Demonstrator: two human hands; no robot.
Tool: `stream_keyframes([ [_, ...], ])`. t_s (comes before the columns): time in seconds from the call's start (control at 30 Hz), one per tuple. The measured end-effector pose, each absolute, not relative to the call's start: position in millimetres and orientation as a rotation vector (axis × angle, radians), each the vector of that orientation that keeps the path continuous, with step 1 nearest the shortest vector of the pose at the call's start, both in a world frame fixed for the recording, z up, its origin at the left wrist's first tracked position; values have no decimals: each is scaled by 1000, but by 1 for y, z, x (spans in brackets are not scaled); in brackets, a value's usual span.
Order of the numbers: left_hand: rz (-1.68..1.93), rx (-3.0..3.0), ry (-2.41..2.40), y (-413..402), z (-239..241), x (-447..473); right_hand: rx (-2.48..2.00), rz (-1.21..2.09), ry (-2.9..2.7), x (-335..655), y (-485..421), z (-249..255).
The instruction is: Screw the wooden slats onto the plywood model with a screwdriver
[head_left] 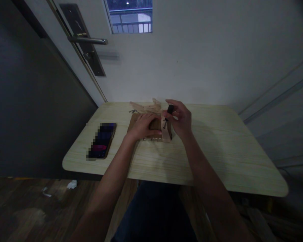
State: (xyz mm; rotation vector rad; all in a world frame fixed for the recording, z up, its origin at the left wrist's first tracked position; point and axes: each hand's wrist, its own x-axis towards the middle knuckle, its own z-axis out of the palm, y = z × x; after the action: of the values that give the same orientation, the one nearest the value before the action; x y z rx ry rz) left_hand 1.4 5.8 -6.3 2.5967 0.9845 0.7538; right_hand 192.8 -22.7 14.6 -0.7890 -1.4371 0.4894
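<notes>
My right hand (183, 119) is closed round the black handle of a small screwdriver (170, 109), which points down at a pale wooden strip (166, 136). Dark screws (164, 126) stand up from that strip beside the tool; the exact contact of its tip is hard to make out. Under the strip lies a brown corrugated cardboard piece (132, 122). My left hand (142, 127) rests flat on the cardboard, fingers spread, with its thumb reaching to the strip's left edge.
Behind the cardboard lie several pale wooden pieces (143, 107) and a small heap of dark screws (133, 111). A phone (101, 141) lies on the left of the light wooden table (217, 144). Beyond the table's far edge stands a white door (204, 50) with a metal handle (90, 40).
</notes>
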Motion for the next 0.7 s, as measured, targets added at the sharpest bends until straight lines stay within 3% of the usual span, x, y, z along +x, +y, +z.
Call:
stream_keyframes([
  [0.33,735,2602,988,4,-3,1,-621,564,-1547,196,-31,23],
  [0.7,772,2589,972,5,-6,1,-748,589,-1461,191,-28,18],
])
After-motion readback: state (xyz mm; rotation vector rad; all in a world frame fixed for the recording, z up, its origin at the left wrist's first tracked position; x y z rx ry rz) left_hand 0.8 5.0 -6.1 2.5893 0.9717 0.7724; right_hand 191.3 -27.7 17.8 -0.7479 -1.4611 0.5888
